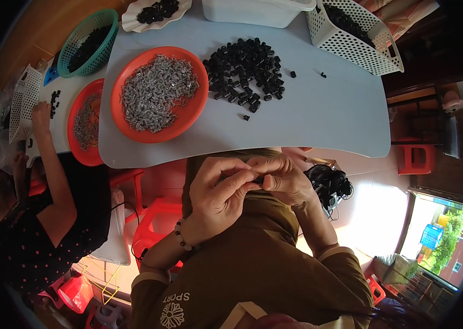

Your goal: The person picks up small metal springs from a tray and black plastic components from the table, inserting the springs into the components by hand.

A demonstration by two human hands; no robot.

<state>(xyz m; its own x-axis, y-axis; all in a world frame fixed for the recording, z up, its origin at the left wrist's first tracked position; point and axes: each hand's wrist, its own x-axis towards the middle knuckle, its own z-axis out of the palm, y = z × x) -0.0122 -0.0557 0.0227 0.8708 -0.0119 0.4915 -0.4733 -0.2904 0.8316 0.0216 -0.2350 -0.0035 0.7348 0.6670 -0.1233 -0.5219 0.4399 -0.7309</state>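
Note:
My left hand and my right hand meet in front of my body, just below the table's near edge. Their fingertips pinch together around a small dark piece, mostly hidden by the fingers. On the light grey table in front of me lies a loose pile of small black plastic parts. Left of the pile, an orange-red plate holds a heap of small silvery metal parts that look like springs.
A white perforated basket with black parts stands at the back right, beside a white tub. A scalloped white dish and a green basket sit at the back left. Another person's arm reaches over a side table near a second red plate.

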